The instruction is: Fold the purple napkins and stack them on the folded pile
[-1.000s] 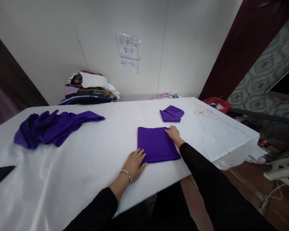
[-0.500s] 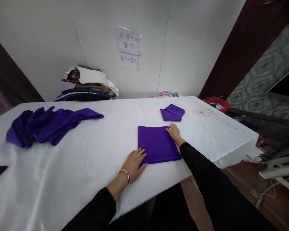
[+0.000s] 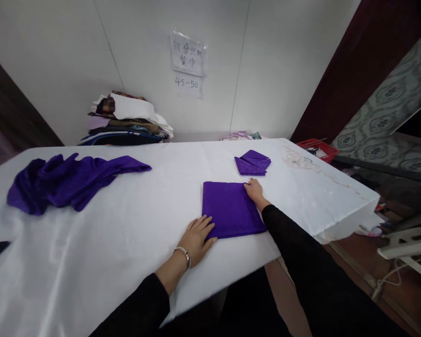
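The square-folded purple napkin [image 3: 231, 213] lies flat on the white tablecloth [image 3: 154, 201]. The left hand [image 3: 195, 239] rests spread on the napkin's near left corner, gripping nothing. The right hand [image 3: 255, 190] has its fingertips at the far right corner; I cannot tell whether they pinch one layer or several. Catching too many could skew the layers; light left-hand pressure could let everything slide. The pointed purple napkin [image 3: 253, 164], just beyond that corner, could get knocked by a careless right-hand sweep.

Before me on the table [image 3: 143, 201] lies the folded cloth [image 3: 231, 210]. Behind it sits a napkin [image 3: 253, 164]; left, loose cloth [image 3: 68, 182].
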`<state>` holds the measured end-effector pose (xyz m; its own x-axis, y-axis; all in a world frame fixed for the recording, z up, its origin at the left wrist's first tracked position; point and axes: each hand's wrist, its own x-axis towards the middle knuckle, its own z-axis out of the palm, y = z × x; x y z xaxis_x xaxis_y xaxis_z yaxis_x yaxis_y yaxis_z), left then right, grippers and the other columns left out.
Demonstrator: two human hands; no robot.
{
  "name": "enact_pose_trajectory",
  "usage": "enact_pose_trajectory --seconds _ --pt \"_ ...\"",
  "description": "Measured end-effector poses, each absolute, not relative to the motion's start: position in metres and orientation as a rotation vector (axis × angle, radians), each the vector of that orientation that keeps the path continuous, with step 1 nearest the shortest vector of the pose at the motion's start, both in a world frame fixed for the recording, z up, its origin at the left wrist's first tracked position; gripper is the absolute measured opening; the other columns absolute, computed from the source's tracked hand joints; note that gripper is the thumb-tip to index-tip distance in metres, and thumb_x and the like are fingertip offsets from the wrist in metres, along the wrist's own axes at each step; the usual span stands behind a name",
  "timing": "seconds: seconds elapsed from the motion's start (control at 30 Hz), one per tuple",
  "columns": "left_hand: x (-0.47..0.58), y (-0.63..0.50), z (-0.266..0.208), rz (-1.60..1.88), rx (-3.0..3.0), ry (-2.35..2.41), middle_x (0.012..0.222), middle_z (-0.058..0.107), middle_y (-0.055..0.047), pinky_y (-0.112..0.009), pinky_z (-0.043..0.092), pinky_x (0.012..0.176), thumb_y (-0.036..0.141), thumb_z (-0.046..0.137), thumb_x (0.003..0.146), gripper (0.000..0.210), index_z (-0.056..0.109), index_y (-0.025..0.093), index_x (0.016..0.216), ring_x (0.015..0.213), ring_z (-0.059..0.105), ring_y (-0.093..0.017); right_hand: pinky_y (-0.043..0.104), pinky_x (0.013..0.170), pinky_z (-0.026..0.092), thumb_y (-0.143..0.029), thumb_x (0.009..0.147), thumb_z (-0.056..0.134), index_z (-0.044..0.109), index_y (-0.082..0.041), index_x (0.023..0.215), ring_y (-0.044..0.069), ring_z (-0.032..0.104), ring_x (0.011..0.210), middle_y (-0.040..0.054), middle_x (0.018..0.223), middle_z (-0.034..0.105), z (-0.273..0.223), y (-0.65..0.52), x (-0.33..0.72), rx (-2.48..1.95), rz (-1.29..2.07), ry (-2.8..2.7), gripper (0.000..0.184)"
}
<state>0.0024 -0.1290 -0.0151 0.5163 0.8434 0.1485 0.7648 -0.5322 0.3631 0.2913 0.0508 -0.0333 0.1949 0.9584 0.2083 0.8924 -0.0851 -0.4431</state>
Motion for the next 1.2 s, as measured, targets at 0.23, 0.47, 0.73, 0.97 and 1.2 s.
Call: enact_pose_trajectory --seconds 0.23,0.47,0.73,0.97,1.2 --pt "0.002 -0.128 -0.02 0.505 2.549 1.351 0.137 0.051 -0.008 -0.047 0.032 0.107 0.033 0.044 0.09 0.038 0.057 0.019 0.122 0.132 0.038 -0.025 0.035 0.098 0.034 -0.021 0.079 0.049 0.063 -0.017 0.095 0.023 0.052 0.112 0.0094 0.112 0.062 -0.027 0.045 0.289 -2.002 0.208 -1.715 0.022" --pt "0.003 -0.129 -0.018 0.496 2.553 1.349 0.137 0.051 -0.007 -0.047 0.032 0.108 0.027 0.043 0.089 0.037 0.057 0.019 0.122 0.132 0.038 -0.024 0.037 0.099 0.039 -0.015 0.078 0.041 0.053 -0.011 0.12 0.023 0.049 0.119 0.0143 0.127 0.055 -0.009 0.033 0.295 -1.972 0.224 -1.684 0.045" --pt "0.005 -0.13 -0.011 0.35 2.544 1.357 0.142 0.044 -0.009 -0.048 0.028 0.11 0.035 0.046 0.088 0.045 0.052 0.018 0.128 0.135 0.031 -0.026 0.049 0.112 0.017 -0.044 0.09 0.043 0.045 -0.023 0.134 0.022 0.022 0.139 0.0075 0.148 0.034 0.003 -0.092 0.226 -1.291 0.3 -2.437 0.049" --pt "0.006 -0.134 -0.011 0.201 2.572 1.382 0.15 0.032 -0.008 -0.05 0.019 0.111 0.052 0.034 0.091 0.057 0.039 0.022 0.139 0.14 0.021 -0.026 0.053 0.111 0.014 -0.061 0.09 0.032 0.027 -0.02 0.145 0.027 0.016 0.141 0.0101 0.152 0.023 -0.003 -0.147 0.226 -1.362 0.26 -2.747 0.069" --pt "0.012 -0.143 -0.008 0.166 2.544 1.466 0.151 0.027 -0.011 -0.055 0.013 0.111 0.061 0.029 0.089 0.068 0.035 0.019 0.141 0.141 0.017 -0.028 0.05 0.111 0.018 -0.057 0.092 0.028 0.024 -0.02 0.146 0.025 0.018 0.141 0.0104 0.152 0.024 -0.019 -0.157 0.283 -1.524 0.078 -2.657 0.066"
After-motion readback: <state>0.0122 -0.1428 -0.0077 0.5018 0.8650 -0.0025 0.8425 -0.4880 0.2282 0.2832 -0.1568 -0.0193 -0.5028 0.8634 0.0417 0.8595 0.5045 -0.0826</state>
